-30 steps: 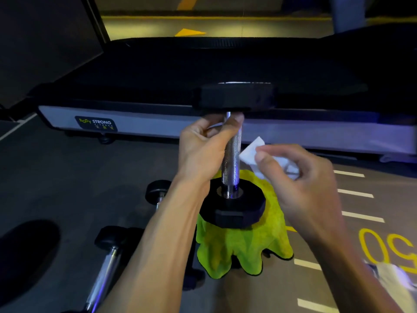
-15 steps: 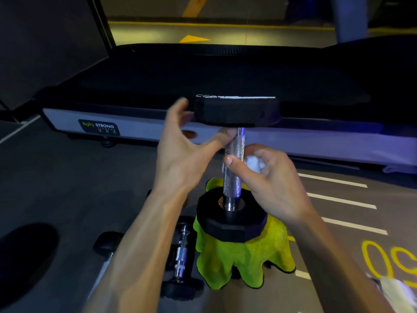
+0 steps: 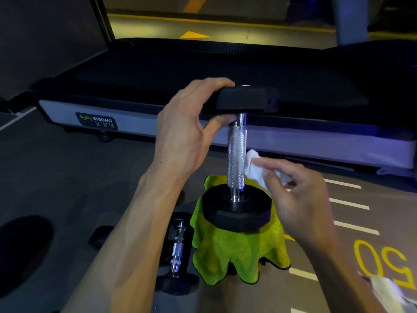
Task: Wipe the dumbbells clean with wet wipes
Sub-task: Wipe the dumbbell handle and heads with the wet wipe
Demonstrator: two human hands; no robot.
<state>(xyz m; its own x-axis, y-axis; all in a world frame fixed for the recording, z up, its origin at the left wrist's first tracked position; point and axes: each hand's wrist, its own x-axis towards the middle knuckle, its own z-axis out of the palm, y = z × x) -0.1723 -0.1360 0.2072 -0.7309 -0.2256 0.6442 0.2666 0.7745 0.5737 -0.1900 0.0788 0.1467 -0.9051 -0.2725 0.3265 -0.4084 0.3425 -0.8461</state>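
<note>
A black dumbbell with a knurled chrome handle point(image 3: 236, 159) stands upright on a yellow-green cloth point(image 3: 237, 249). My left hand point(image 3: 185, 129) grips its upper black head point(image 3: 242, 98), fingers over the top and thumb underneath. My right hand point(image 3: 300, 199) pinches a crumpled white wet wipe point(image 3: 256, 169) that touches the right side of the handle, just above the lower head point(image 3: 237, 208).
A smaller dumbbell point(image 3: 177, 254) lies on the grey floor left of the cloth, and the end of another point(image 3: 99, 236) shows beside my left forearm. A treadmill point(image 3: 203, 71) runs across behind. White material point(image 3: 388, 292) lies at the bottom right corner.
My left hand moved up from the handle and now grips the top head. My right hand pulled back from around the handle to its right side, wipe still held against it.
</note>
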